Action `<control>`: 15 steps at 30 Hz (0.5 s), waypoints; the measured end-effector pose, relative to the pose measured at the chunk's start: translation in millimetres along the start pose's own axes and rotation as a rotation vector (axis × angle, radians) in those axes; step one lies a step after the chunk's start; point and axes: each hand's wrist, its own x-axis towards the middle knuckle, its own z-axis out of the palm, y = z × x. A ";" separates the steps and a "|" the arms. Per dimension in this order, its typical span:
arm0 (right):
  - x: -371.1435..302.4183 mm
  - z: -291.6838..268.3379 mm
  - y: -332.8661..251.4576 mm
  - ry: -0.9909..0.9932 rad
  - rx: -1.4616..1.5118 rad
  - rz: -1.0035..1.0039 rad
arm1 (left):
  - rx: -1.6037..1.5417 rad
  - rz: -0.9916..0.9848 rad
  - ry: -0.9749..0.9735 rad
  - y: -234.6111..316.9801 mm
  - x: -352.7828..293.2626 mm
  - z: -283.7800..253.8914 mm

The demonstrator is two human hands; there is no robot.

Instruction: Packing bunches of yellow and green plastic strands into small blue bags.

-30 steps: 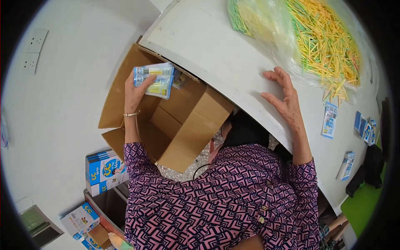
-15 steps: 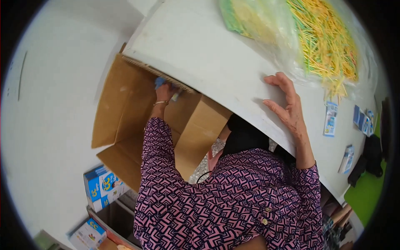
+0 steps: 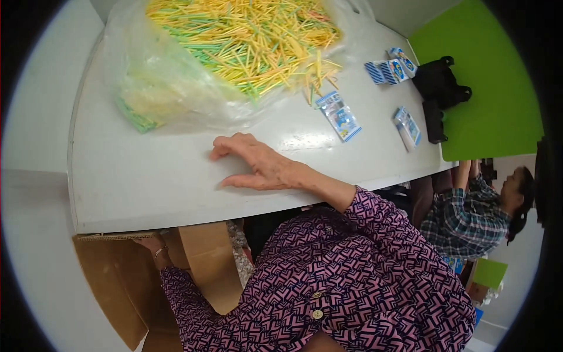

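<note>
My left hand (image 3: 150, 242) reaches into a brown cardboard box (image 3: 209, 258) below the table's edge. The box's flap and the tabletop cover its fingers, so whatever they touch is hidden. Over the white table (image 3: 146, 182), my right hand (image 3: 258, 165) is open, thumb and fingers apart in a C shape with nothing between them. Beyond it lies a big clear plastic bag (image 3: 158, 88), holding a heap of thin yellow and green sticks (image 3: 252, 44) that look like straws. Some sticks spill out beside a blue and white packet (image 3: 340, 117).
Farther right on the table are another blue and white packet (image 3: 407, 129), several striped packets (image 3: 390, 69) and a black bag (image 3: 440, 82). A green panel (image 3: 487, 88) stands at the right end. Past it sits another person in a plaid shirt (image 3: 469, 214).
The view has swung to the right, bringing the stick heap and the other person into fuller sight. My left hand's fingers, beside something blue before, are now hidden. My right hand stays open.
</note>
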 end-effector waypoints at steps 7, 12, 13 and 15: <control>-44.0 -69.4 -18.8 0.554 -0.468 0.028 | 0.183 -0.123 -0.060 4.7 10.4 -39.1; -113.9 -122.5 25.7 0.719 -0.845 0.472 | -0.126 -0.475 0.133 -8.8 41.1 -161.0; -120.6 -123.9 30.6 0.670 -0.882 0.602 | -0.381 -0.572 0.123 -7.2 52.1 -201.6; -121.6 -122.7 30.0 0.671 -0.860 0.592 | -0.439 -0.544 0.359 3.6 61.1 -270.3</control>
